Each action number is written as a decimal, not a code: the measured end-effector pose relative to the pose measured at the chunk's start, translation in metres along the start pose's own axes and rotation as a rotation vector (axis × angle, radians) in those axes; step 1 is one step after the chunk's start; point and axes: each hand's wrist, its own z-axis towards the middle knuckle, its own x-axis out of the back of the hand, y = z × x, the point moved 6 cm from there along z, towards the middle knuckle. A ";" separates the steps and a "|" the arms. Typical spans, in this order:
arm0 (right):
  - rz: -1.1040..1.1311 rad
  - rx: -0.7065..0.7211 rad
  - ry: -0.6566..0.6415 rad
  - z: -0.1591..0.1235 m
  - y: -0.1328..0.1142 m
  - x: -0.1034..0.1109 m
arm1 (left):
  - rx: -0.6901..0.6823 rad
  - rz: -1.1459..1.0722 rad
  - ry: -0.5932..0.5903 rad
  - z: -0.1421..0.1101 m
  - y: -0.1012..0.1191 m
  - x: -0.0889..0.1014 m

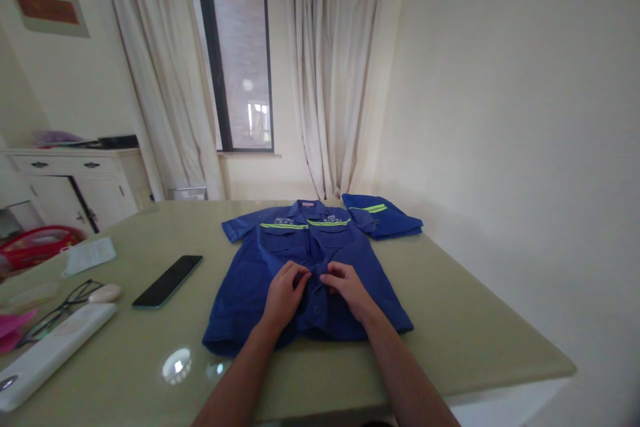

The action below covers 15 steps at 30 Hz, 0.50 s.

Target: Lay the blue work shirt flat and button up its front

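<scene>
A blue short-sleeved work shirt point(240, 293) lies front side up on the table, its collar away from me. Yellow-green stripes cross its chest, with pale lettering above them. Both my hands pinch the front placket a little below the chest pockets. My left hand point(287, 290) grips the left side of the front opening, thumb and fingers together. Close beside it, my right hand point(347, 287) pinches the cloth on the right side. A button shows on the placket below my hands. Whether a button is between my fingertips is hidden.
Folded blue clothing point(395, 223) with a yellow-green stripe lies at the back right, touching the shirt's sleeve. Left on the table point(470, 320) are a phone point(167, 282), a face mask point(90, 255), glasses point(65, 307) and a long white case point(60, 350). A wall borders the right.
</scene>
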 end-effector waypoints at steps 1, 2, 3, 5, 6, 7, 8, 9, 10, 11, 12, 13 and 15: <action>0.038 -0.017 0.007 0.000 0.000 0.000 | 0.004 -0.001 -0.007 0.000 0.000 0.000; 0.067 -0.021 0.006 0.000 0.000 0.000 | 0.006 0.000 -0.013 0.000 0.000 -0.001; 0.087 -0.016 -0.004 0.000 0.000 -0.001 | 0.007 0.001 -0.017 0.000 0.000 -0.001; 0.098 0.012 -0.031 0.000 -0.001 -0.002 | 0.003 0.009 -0.017 0.000 0.000 -0.001; 0.095 0.029 -0.041 0.000 -0.002 -0.003 | 0.002 0.015 -0.015 0.001 0.000 -0.001; 0.090 0.045 -0.049 0.000 -0.002 -0.004 | 0.000 0.020 -0.012 0.001 0.000 -0.001; 0.087 0.057 -0.056 0.000 -0.003 -0.004 | 0.000 0.024 -0.011 0.001 0.000 -0.001; 0.092 0.068 -0.062 0.000 -0.004 -0.004 | -0.001 0.026 -0.009 0.001 0.000 -0.001; 0.102 0.076 -0.066 -0.001 -0.004 -0.004 | -0.002 0.025 -0.010 0.001 0.000 -0.001; 0.115 0.081 -0.071 -0.001 -0.004 -0.005 | -0.004 0.023 -0.012 0.001 0.000 -0.001; 0.132 0.083 -0.076 -0.001 -0.004 -0.005 | -0.007 0.019 -0.015 0.001 0.000 -0.001; 0.151 0.085 -0.081 -0.002 -0.004 -0.005 | -0.008 0.017 -0.018 0.001 0.000 -0.002; 0.188 0.084 -0.093 -0.002 -0.004 -0.006 | -0.007 0.017 -0.020 0.000 -0.001 -0.002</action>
